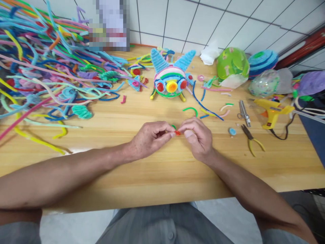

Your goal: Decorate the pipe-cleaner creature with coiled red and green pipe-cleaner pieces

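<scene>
Over the front middle of the wooden table, my left hand (pixel 154 139) pinches a small red piece of pipe cleaner (pixel 178 133) between thumb and fingers. My right hand (pixel 199 137) closes on the other side of this red piece, thumb and fingertips at it. A bit of green (pixel 173 126) shows just behind the left fingertips. Beyond my hands stands a figure made of pipe cleaners (pixel 170 75), with two blue ears, red round eyes, a yellow-orange nose and yellow feet.
A large heap of colourful pipe cleaners (pixel 63 67) covers the left side. Short pipe cleaner cuttings (pixel 208 112) lie right of the figure. Farther right are pliers (pixel 251 139), a metal cutter (pixel 244 113), a yellow glue gun (pixel 273 110) with a cord, and a green balloon-like ball (pixel 232 64).
</scene>
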The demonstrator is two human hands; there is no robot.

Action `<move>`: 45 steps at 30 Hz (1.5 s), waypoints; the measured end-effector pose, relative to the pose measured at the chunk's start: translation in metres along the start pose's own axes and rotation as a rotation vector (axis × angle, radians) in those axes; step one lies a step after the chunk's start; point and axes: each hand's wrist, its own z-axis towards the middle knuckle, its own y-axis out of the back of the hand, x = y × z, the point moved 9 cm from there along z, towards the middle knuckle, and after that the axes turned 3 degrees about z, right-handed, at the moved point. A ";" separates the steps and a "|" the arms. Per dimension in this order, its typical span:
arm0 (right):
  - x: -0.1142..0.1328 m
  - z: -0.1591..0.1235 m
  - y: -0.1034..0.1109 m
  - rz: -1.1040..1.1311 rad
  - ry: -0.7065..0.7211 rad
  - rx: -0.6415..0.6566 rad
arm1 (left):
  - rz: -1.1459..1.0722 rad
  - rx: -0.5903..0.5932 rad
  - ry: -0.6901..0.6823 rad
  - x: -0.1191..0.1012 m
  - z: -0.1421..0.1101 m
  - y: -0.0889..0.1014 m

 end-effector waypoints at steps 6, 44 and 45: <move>0.000 0.000 0.001 -0.005 -0.004 -0.014 | 0.004 0.003 0.004 0.000 0.000 0.001; 0.001 0.001 0.004 -0.089 0.000 -0.056 | -0.023 -0.001 0.053 0.005 0.000 0.000; 0.001 0.001 0.004 -0.089 -0.001 -0.057 | -0.022 0.000 0.054 0.005 0.000 0.000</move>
